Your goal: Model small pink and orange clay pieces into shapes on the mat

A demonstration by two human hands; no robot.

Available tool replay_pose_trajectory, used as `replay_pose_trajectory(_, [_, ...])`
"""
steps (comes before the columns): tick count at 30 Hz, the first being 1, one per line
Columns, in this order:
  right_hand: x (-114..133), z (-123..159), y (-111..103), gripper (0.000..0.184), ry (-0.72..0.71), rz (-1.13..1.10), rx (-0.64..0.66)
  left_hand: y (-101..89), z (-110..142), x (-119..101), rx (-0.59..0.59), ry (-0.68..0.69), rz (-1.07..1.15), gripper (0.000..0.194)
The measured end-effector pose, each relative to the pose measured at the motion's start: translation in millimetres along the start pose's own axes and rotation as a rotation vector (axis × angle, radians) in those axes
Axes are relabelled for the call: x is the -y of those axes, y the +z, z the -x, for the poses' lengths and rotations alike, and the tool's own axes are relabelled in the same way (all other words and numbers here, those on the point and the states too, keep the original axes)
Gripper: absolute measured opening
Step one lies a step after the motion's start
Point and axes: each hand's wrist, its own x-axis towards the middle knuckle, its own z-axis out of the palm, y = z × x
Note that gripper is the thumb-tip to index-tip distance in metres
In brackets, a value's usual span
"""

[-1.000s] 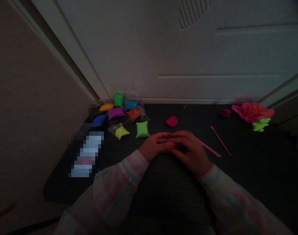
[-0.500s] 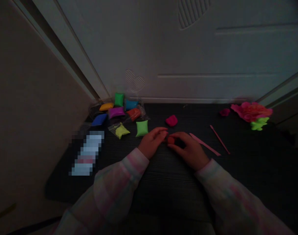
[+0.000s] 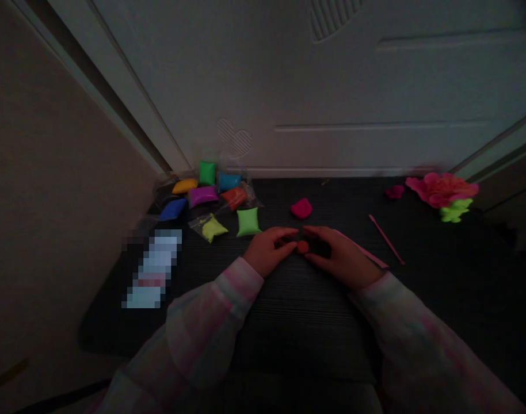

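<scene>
A small flattened lump of red modelling clay point(image 3: 302, 247) sits between my two hands, above the front middle of the dark table. My left hand point(image 3: 269, 250) curves in from the left, its thumb tip against the lump. From the other side my right hand point(image 3: 343, 257) meets it with bent fingers and thumb. Both hands hold the clay at their fingertips. Just beyond lies a larger piece of crimson clay point(image 3: 301, 209). A flat pink modelling tool point(image 3: 366, 251) is partly covered by my right hand, and a thin pink stick tool point(image 3: 386, 239) rests farther right.
Several coloured clay packets, among them a purple one point(image 3: 203, 196) and a light green one point(image 3: 248, 222), lie at the back left. Near them is a blurred-out bright rectangle point(image 3: 155, 267). A pink clay flower point(image 3: 444, 190) with a yellow-green piece point(image 3: 456, 210) stands back right, before a white panel point(image 3: 263, 86).
My hands were closed together over the clay, then moved apart with the red lump in my right fingers. Now both hands' fingertips are around it. The view has tilted slightly.
</scene>
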Motion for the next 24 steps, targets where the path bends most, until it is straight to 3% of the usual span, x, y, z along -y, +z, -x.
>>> replay_pose_trajectory(6, [1.3,-1.1,-4.0,0.03,0.017,-0.023,0.012,-1.3,-0.5,-0.6,0.012,0.01,-0.057,0.021])
replay_pose_trajectory(10, [5.2,-3.1,-3.7,0.017,0.029,0.01,-0.028,-1.9,0.2,-1.6,0.012,0.012,-0.075,0.026])
replay_pose_trajectory(16, [6.6,-3.8,-3.3,0.014,0.057,0.027,0.01,-4.7,0.6,-2.9,0.074,0.108,-0.132,0.028])
replay_pose_trajectory(24, [5.9,-5.0,-5.4,0.011,0.001,0.086,0.018,-3.3,1.3,-1.1,0.058,0.105,-0.185,0.027])
